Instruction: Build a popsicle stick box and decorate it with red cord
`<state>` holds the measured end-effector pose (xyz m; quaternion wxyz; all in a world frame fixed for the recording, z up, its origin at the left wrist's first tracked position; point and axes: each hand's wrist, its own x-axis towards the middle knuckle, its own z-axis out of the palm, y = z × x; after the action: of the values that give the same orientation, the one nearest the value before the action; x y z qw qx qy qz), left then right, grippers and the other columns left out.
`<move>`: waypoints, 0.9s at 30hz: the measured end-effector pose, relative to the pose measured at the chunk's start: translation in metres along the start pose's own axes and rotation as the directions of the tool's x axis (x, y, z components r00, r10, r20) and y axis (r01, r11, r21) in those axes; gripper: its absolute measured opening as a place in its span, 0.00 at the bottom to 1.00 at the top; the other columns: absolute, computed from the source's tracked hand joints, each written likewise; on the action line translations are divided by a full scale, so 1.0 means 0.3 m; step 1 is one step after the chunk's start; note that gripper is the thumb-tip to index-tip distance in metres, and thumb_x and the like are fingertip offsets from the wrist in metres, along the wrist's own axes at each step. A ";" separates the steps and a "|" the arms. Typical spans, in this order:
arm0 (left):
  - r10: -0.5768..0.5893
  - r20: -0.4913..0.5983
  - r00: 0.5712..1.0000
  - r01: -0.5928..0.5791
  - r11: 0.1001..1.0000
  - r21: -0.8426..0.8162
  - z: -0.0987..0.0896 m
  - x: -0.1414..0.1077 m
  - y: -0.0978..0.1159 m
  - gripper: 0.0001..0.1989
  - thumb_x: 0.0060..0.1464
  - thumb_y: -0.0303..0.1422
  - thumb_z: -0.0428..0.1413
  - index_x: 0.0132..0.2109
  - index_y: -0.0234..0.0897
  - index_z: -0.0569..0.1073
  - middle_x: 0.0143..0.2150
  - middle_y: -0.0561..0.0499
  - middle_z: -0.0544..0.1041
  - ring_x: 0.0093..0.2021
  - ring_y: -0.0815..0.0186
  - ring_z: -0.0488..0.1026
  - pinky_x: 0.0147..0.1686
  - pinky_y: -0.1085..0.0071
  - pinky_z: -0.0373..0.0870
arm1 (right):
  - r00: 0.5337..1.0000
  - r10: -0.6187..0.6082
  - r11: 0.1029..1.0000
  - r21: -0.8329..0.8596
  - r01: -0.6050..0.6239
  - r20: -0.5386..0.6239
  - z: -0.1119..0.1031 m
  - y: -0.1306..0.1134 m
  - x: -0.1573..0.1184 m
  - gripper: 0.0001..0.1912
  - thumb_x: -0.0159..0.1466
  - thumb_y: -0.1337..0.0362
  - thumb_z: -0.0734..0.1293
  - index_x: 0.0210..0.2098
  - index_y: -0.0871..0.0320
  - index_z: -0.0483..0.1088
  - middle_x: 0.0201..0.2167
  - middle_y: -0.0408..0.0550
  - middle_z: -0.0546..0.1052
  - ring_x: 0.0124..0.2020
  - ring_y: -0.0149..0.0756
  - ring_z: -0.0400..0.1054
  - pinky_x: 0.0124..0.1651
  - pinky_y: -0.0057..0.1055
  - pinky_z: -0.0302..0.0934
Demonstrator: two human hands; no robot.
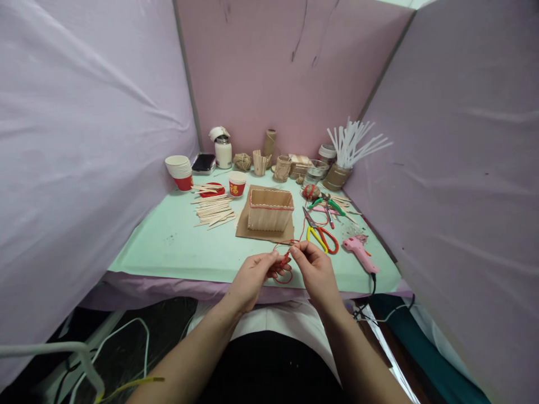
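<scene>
Red string is pinched between the fingers of both hands at the table's front edge. My left hand closes on a short wound or braided length of it, and a loop hangs below. My right hand pinches the string close beside, thumb against forefinger. A strand runs up from the hands toward a red-wrapped ball. Just beyond the hands, a box made of wooden sticks with a red-trimmed rim stands on a piece of cardboard. Scissors with yellow and red handles lie near my right hand.
A pink glue gun with a black cord lies at right, near green-handled pliers. Loose craft sticks and paper cups are at left. Along the back stand a white jar, a twine ball and a glass.
</scene>
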<state>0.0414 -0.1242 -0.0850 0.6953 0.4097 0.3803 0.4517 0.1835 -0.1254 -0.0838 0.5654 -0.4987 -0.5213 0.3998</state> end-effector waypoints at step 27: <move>0.699 -0.427 0.574 -0.175 0.614 0.770 -0.327 -0.013 0.183 0.14 0.53 0.34 0.50 0.21 0.37 0.67 0.22 0.55 0.65 0.26 0.69 0.63 0.32 0.72 0.62 | 0.997 -0.077 0.996 -0.044 0.077 0.001 -0.055 -0.026 -0.009 0.09 0.64 0.57 0.66 0.32 0.56 0.67 0.27 0.41 0.66 0.30 0.30 0.59 0.35 0.28 0.55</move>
<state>-0.0654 -0.0918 -0.0709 0.1605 0.5085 0.6193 0.5763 0.1989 -0.1319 -0.0761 0.5695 -0.4908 -0.5486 0.3657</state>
